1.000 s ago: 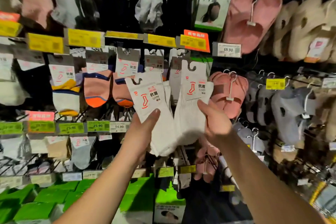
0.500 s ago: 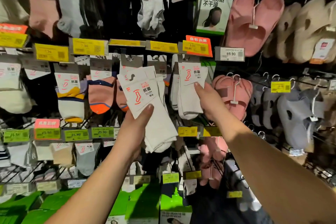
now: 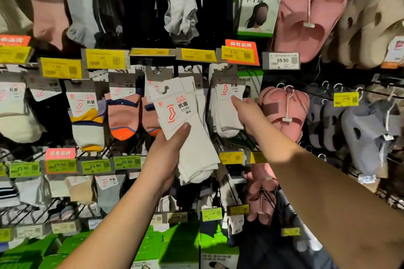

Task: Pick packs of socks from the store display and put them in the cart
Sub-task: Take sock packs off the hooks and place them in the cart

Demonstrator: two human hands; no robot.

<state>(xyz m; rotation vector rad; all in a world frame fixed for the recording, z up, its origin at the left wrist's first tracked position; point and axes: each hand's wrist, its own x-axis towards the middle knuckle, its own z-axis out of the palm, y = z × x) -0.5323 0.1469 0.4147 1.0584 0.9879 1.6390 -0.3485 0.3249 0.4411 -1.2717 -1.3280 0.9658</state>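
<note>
Nearest to us, the left hand (image 3: pixel 168 155) is up in front of the rack with a white pack of ankle socks on a white card header printed with a red sock outline (image 3: pixel 185 133). Thumb across the card's lower edge, fingers curled round the back of the fabric, so the pack is clear of the display and carried in the air. The cart is nowhere in view.

A little further in, the right hand (image 3: pixel 247 116) reaches to a second white sock pack hanging on its peg (image 3: pixel 227 111), just right of the held one. Its fingers (image 3: pixel 237 101) lie against the front of that pack below the card; whether the thumb has closed behind it cannot be told from here, so call it touching, not yet gripped.

To do this step well, I would say: pinch high, close to the card header, lift so the hook slot clears the peg tip, then draw straight towards the body. Pulling down on the soft fabric risks tearing the card or dragging the neighbouring packs along.

Behind, yellow price tags (image 3: pixel 105 59) run along the rail, orange and navy sock packs (image 3: pixel 122 116) hang to the left, and pink slippers (image 3: pixel 284 111) hang to the right.
</note>
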